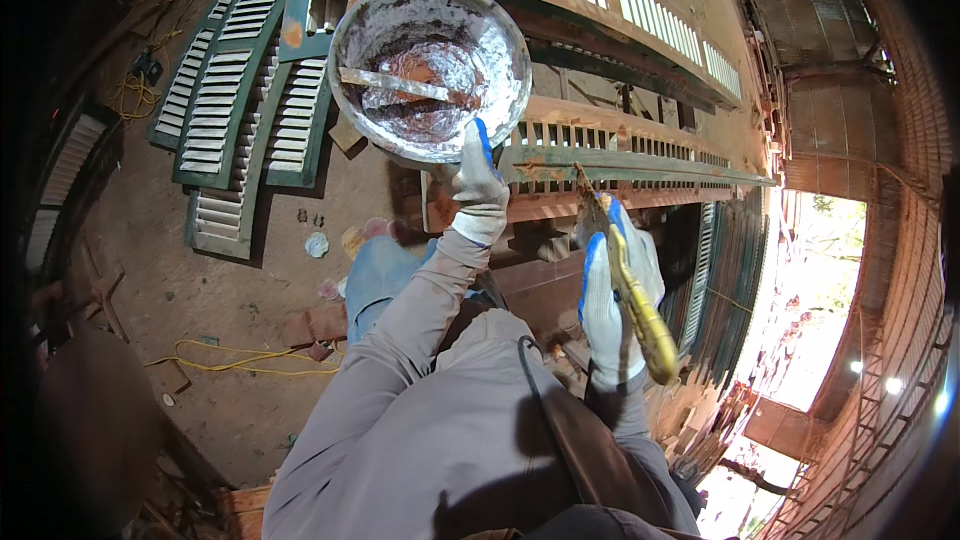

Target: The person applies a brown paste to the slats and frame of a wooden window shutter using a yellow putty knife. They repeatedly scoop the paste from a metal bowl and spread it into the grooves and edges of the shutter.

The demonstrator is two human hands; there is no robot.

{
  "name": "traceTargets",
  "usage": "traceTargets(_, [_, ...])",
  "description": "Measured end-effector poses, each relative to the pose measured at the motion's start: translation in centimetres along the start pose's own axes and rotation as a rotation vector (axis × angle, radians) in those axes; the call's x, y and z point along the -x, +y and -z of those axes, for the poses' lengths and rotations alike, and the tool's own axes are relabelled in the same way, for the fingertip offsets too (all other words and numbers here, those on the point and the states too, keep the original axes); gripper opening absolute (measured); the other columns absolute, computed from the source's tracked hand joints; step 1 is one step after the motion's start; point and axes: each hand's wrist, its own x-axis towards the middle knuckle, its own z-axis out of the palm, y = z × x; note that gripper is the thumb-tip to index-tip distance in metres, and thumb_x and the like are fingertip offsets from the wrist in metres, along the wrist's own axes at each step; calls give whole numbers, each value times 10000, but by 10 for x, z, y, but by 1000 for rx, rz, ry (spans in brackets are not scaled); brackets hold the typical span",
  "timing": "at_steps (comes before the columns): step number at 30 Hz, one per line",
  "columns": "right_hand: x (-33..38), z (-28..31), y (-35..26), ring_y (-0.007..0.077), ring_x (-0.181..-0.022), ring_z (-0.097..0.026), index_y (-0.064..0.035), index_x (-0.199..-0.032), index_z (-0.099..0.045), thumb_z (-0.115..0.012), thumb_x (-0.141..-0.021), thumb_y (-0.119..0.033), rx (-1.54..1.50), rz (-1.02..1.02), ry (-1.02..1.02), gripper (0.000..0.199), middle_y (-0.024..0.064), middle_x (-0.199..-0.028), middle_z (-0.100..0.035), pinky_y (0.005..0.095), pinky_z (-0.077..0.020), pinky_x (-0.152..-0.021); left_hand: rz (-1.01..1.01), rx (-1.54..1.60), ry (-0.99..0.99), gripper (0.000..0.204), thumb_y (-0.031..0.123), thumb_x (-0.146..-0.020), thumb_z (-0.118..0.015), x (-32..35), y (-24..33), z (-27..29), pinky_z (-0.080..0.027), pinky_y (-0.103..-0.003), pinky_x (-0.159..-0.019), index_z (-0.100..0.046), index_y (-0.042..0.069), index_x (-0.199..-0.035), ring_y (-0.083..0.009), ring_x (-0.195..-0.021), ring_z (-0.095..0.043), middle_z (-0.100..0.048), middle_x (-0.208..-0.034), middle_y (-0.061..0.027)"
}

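My left hand (481,188), in a white glove with blue on it, grips the near rim of a round bucket (345,40). Its walls are crusted white and grey, and a reddish-brown paste (425,65) lies in the bottom. A flat stick (390,83) rests across the inside. My right hand (625,265), gloved the same way, is closed round a yellow-handled putty knife (645,315) whose blade points away from me and looks smeared brown. That blade is close to a green slatted shutter (640,162) lying in front of me; whether they touch, I cannot tell.
More louvred shutters (215,110) lie on the dirt floor at the left, and a long one (640,10) runs across the far side. A yellow cord (240,365) snakes over the ground. Dark panels (735,270) are stacked at right, beside a bright opening (820,290).
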Motion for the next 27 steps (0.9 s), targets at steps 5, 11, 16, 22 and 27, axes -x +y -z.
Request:
traceTargets(5, [-2,-3,46,260,-1030,-610,-186,-1133,-743,-769,-730,-204,378,452,-65,405,6,-1195,-699,377,-515,-861,3,8,9,549,-52,-907,-560,-10,31,1,-489,-394,-1041,-402,-63,-1433,-307,-1269,-546,-498,-1399,-225])
traceTargets(11, [-17,-8,79,236,-1125,-562,-255,-1158,-729,-761,-778,-253,426,759,-178,381,-49,-1251,-674,390,-489,-936,49,2,-5,506,-21,-939,-490,-13,34,6,-455,-387,-1072,-416,-30,-1439,-292,-1282,-530,-499,-1403,-197])
traceTargets(16, [-39,-3,106,221,-1307,-439,-296,-1266,-669,-659,-887,-307,578,989,-192,379,-95,-1429,-554,399,-424,-1064,-110,-135,41,483,1,-941,-510,-17,35,3,-503,-380,-1017,-435,-51,-1415,-285,-1218,-579,-511,-1375,-208])
traceTargets(22, [-79,5,139,233,-1347,-412,-270,-1200,-696,-653,-874,-278,493,1126,-315,329,-80,-1413,-566,469,-420,-1078,80,226,144,447,73,-982,-529,-21,39,-8,-553,-382,-950,-439,-81,-1392,-295,-1126,-632,-537,-1320,-218])
traceTargets(27, [-93,30,131,240,-1198,-524,-262,-1109,-704,-697,-824,-240,412,1166,-414,286,-55,-1285,-638,464,-457,-1030,541,715,363,388,119,-1026,-498,-27,62,-12,-536,-343,-939,-506,-32,-1384,-237,-1102,-630,-598,-1295,-176])
